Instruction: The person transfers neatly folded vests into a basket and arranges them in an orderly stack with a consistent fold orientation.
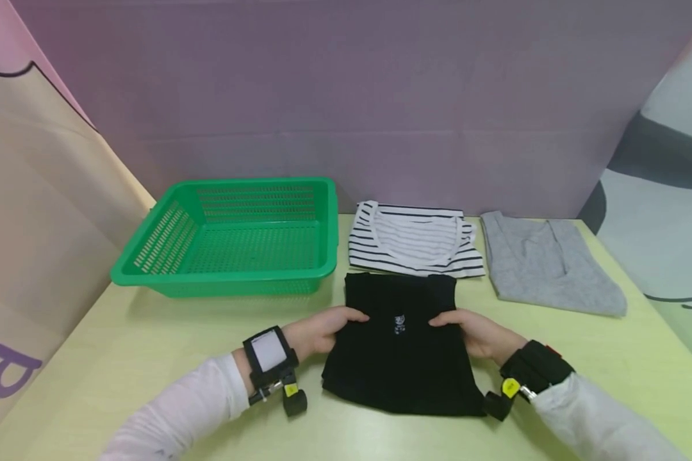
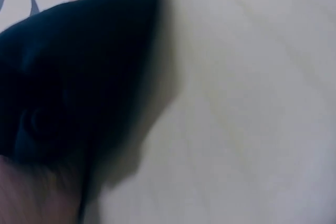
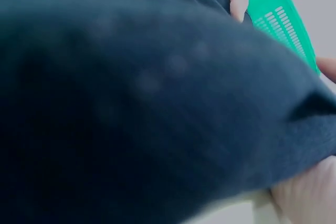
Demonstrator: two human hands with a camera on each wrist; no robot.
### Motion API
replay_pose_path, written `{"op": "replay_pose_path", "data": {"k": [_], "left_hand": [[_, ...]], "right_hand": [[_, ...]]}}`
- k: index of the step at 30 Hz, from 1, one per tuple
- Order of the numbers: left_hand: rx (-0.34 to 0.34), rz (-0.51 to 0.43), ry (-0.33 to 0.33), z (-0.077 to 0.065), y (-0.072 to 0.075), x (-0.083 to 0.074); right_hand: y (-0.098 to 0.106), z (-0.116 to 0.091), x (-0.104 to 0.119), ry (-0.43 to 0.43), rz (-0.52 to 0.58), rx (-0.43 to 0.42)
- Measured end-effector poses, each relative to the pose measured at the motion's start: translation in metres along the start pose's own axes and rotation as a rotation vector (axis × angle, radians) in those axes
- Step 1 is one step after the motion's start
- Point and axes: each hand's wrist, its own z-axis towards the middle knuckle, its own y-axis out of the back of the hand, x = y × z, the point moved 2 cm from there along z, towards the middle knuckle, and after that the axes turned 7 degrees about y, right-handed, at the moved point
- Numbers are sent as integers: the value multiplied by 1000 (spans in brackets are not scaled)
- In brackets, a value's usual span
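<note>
A folded black garment (image 1: 402, 371) with a small white animal print is held up at the front middle, tilted over the table. My left hand (image 1: 327, 325) grips its left side with the thumb on top, and my right hand (image 1: 484, 334) grips the right side the same way. Under the cloth, the fingers of both hands are hidden. Dark cloth (image 2: 79, 72) covers the left part of the left wrist view. The right wrist view is mostly filled by the same cloth (image 3: 157, 108), blurred and close.
A green plastic basket (image 1: 225, 276) stands at the back left. Behind the black garment lies a folded white top with dark stripes (image 1: 415, 246). To its right is a folded grey garment (image 1: 548, 269). A curtain (image 1: 352, 96) hangs behind the pale table (image 1: 207, 326).
</note>
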Motion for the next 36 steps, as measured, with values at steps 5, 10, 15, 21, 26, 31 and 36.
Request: {"op": "replay_pose_path", "data": {"k": [5,10,15,21,26,31,36], "left_hand": [[46,50,-35,0,4,-1],[24,93,-76,0,6,0],[32,111,-84,1,7,0],[42,120,-81,0,7,1],[36,122,-83,0,7,0],[22,139,-77,-1,7,0],[5,154,-79,-1,6,0]], "right_hand": [[4,0,-1,4,-83,-21],[5,0,-1,0,-144,-88],[6,-1,-2,3,-170,-111],[4,0,-3,4,-183,-116],[4,0,-3,1,-166,-108],[6,-1,-3,-16,-172,-99],[9,-1,-4,-26,-168,-81]]}}
